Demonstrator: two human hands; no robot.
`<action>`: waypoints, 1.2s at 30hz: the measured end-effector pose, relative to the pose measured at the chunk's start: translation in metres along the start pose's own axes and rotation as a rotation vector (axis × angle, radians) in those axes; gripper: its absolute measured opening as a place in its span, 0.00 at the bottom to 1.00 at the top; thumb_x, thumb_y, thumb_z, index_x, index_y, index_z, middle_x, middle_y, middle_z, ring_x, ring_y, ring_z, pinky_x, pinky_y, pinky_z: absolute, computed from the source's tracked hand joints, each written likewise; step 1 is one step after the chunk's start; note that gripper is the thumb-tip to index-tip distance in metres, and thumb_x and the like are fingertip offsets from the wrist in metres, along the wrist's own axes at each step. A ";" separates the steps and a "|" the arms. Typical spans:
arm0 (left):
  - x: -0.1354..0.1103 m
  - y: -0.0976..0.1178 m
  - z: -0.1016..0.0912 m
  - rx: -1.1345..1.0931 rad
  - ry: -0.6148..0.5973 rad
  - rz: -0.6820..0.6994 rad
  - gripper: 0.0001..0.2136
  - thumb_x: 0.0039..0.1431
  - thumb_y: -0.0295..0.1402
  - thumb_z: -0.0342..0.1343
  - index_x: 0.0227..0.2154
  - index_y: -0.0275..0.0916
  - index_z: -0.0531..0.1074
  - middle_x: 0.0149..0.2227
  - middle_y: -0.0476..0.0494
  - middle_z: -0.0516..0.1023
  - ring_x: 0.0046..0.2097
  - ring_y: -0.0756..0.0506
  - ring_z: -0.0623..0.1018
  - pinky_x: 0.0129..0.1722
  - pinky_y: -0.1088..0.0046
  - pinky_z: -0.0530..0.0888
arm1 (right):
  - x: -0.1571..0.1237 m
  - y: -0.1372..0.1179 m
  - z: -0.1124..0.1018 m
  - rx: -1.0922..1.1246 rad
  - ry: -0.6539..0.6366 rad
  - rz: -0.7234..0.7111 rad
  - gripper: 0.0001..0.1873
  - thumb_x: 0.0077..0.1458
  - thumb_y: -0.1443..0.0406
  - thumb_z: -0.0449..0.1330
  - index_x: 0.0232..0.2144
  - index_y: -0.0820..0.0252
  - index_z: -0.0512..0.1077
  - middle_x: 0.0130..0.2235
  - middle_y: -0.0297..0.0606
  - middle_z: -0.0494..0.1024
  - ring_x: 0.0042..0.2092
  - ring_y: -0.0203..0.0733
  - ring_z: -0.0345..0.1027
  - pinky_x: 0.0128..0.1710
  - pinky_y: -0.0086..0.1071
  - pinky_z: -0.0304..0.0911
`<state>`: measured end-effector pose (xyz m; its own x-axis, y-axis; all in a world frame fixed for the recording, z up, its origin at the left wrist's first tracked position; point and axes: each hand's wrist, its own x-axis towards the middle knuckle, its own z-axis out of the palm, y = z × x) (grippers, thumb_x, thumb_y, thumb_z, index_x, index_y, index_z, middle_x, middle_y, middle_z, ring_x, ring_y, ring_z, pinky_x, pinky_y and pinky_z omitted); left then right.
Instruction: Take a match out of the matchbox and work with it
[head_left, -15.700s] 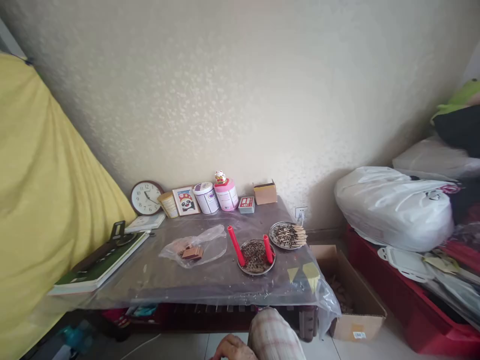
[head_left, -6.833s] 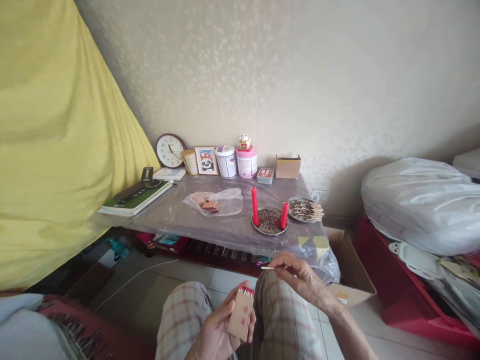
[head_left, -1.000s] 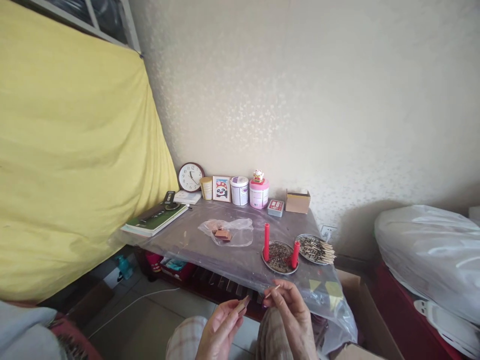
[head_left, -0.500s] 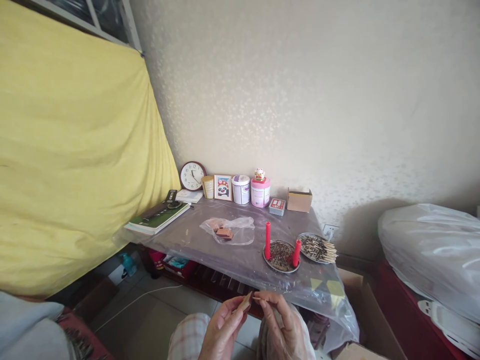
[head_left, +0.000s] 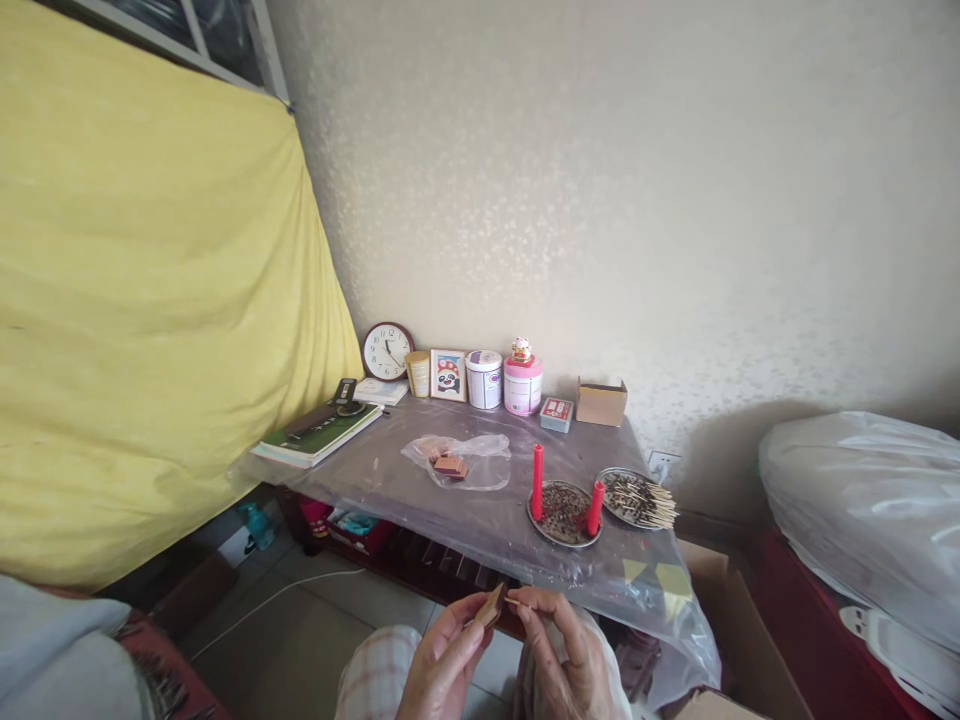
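Observation:
At the bottom of the view my left hand (head_left: 444,660) grips a small brown matchbox (head_left: 493,605) edge-on. My right hand (head_left: 559,650) pinches a thin match (head_left: 516,602), its tip touching the side of the box. Both hands hover over my checked trousers, just in front of the low table (head_left: 420,500). On the table a round metal plate (head_left: 562,520) carries a tall red candle (head_left: 537,481) and a shorter red candle (head_left: 595,507), neither showing a flame.
A second plate of used matches (head_left: 637,498) lies right of the candles. A plastic bag with matchboxes (head_left: 454,462), a green book (head_left: 315,436), a clock (head_left: 388,350), tins and a cardboard box (head_left: 600,402) line the table. Yellow cloth hangs left; white bag right.
Over the last second my right hand brought the match down against the matchbox side. Much earlier the hands were lower and the box stood open, showing red match heads.

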<state>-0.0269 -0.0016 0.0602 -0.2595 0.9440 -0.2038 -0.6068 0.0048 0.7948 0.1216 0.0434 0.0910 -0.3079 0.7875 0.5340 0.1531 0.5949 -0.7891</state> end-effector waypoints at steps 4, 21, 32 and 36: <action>0.001 -0.002 -0.002 -0.015 0.012 -0.015 0.19 0.40 0.44 0.68 0.36 0.39 0.80 0.43 0.36 0.84 0.51 0.37 0.77 0.57 0.60 0.66 | 0.001 -0.001 0.000 -0.003 0.007 -0.004 0.10 0.62 0.58 0.56 0.38 0.53 0.76 0.36 0.37 0.82 0.36 0.38 0.78 0.40 0.23 0.73; 0.006 -0.011 -0.009 0.011 0.098 -0.042 0.22 0.36 0.47 0.69 0.35 0.42 0.80 0.45 0.38 0.83 0.54 0.36 0.76 0.58 0.58 0.66 | 0.002 -0.004 -0.002 -0.090 0.016 -0.011 0.06 0.61 0.63 0.58 0.38 0.53 0.76 0.35 0.33 0.83 0.36 0.36 0.79 0.38 0.20 0.71; 0.004 -0.004 -0.009 -0.013 0.063 -0.078 0.18 0.42 0.43 0.69 0.37 0.43 0.79 0.46 0.40 0.83 0.53 0.39 0.77 0.55 0.63 0.69 | 0.003 -0.002 -0.006 -0.094 -0.040 -0.062 0.07 0.61 0.66 0.58 0.40 0.53 0.75 0.38 0.34 0.83 0.39 0.36 0.79 0.41 0.20 0.72; 0.004 -0.006 -0.007 -0.048 0.096 -0.070 0.18 0.40 0.41 0.70 0.37 0.41 0.78 0.43 0.40 0.84 0.49 0.41 0.79 0.50 0.65 0.71 | 0.005 -0.002 -0.006 -0.092 -0.027 -0.077 0.06 0.60 0.66 0.58 0.38 0.53 0.75 0.36 0.33 0.83 0.37 0.36 0.79 0.39 0.20 0.72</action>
<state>-0.0293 -0.0002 0.0503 -0.2850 0.9059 -0.3133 -0.6608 0.0511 0.7488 0.1255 0.0469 0.0973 -0.3470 0.7352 0.5823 0.2130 0.6664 -0.7146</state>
